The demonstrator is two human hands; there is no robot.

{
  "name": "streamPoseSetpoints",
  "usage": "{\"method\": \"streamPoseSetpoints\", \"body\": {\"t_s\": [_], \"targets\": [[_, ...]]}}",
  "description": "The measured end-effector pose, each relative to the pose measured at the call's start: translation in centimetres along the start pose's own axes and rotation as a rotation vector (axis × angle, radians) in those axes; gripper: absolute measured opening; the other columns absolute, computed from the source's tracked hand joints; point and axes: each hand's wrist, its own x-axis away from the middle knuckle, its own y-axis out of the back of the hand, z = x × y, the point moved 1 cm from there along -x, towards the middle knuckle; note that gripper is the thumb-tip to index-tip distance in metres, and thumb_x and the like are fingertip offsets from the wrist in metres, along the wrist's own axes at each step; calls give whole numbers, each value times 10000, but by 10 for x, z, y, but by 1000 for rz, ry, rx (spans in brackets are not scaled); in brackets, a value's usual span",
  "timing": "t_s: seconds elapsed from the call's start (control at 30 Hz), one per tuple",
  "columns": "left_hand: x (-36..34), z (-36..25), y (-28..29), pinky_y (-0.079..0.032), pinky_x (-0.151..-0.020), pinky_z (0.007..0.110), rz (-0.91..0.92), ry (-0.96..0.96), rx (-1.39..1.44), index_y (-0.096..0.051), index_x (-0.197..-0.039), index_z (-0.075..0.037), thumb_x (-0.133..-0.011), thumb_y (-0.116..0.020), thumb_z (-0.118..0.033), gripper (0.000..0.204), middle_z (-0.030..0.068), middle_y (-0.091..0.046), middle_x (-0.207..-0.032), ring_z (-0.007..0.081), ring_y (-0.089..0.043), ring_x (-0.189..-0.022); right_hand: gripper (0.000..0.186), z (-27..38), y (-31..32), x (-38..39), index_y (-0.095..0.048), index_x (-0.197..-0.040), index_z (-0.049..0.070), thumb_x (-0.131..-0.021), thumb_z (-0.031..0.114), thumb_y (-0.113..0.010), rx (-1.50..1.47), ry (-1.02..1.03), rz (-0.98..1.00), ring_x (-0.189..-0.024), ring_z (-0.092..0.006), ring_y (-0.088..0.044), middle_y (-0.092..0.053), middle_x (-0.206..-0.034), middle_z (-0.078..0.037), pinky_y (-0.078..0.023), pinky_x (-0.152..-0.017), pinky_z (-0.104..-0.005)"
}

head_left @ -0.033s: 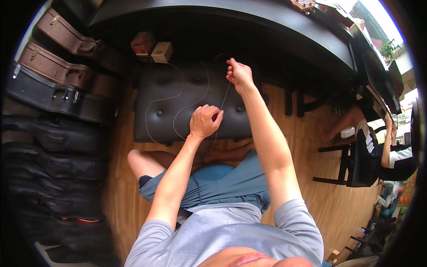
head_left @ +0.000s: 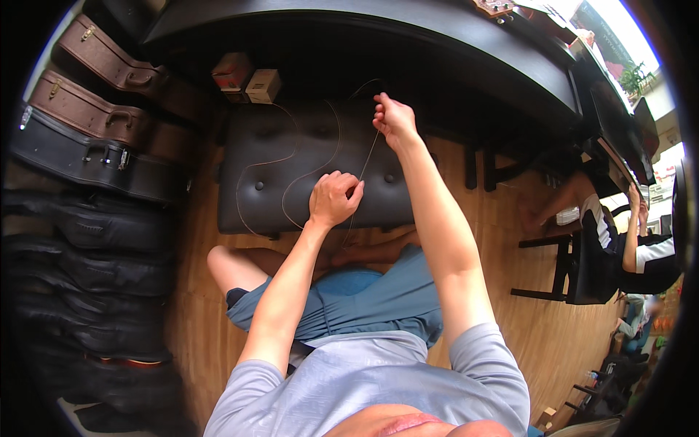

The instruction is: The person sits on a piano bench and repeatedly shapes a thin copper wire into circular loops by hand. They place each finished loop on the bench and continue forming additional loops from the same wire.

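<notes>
Both hands (head_left: pixel 336 199) (head_left: pixel 396 121) pinch a thin string (head_left: pixel 370 154) above a black bench (head_left: pixel 255 146) (boxes (head_left: pixel 263 87) near its far-left corner).

Free passage: left of the left hand (head_left: pixel 335 199), above the padded table (head_left: pixel 240 146) — low wire loops (head_left: pixel 339 131) underneath. Obstructions: straight wire span (head_left: pixel 370 152) to the right hand (head_left: pixel 395 119), right forearm (head_left: pixel 435 197), far-left boxes (head_left: pixel 263 87) — black furniture (head_left: pixel 378 14) beyond.

Glare whitens the upper right; the left lies dim; rim edges bow.
</notes>
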Motion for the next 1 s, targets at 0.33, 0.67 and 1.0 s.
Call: {"method": "streamPoseSetpoints", "body": {"t_s": [0.33, 0.67, 1.0], "targets": [[0, -4, 3, -444, -630, 386, 14, -15, -39, -534, -602, -110, -798, -672, -151, 243, 29, -547, -618, 249, -555, -647, 260, 50, 80, -38, -632, -1139, 58, -1077, 267, -490, -284, 109, -78, -599, -81, -504, -565, -785, 6, -492, -587, -270], [-1, -4, 1, -428, -626, 378, 63, -40, -45, -539, -634, -99, -819, -686, -141, 240, 25, -529, -627, 237, -534, -644, 790, 64, 193, -13, -29, -1566, 41, -1020, 131, -592, -29, 461, -399, -704, -231, -696, -709, -1021, -204, -637, -688, -395], [-4, -6, -1, -407, -580, 386, 39, -41, -12, -519, -593, -93, -751, -702, -112, 243, 43, -500, -579, 251, -510, -590, 385, 36, 227, 47, -540, -1355, -68, -1045, 160, -537, 389, 728, -239, -1154, -218, -654, -638, -1334, -155, -531, -949, -289]]}}
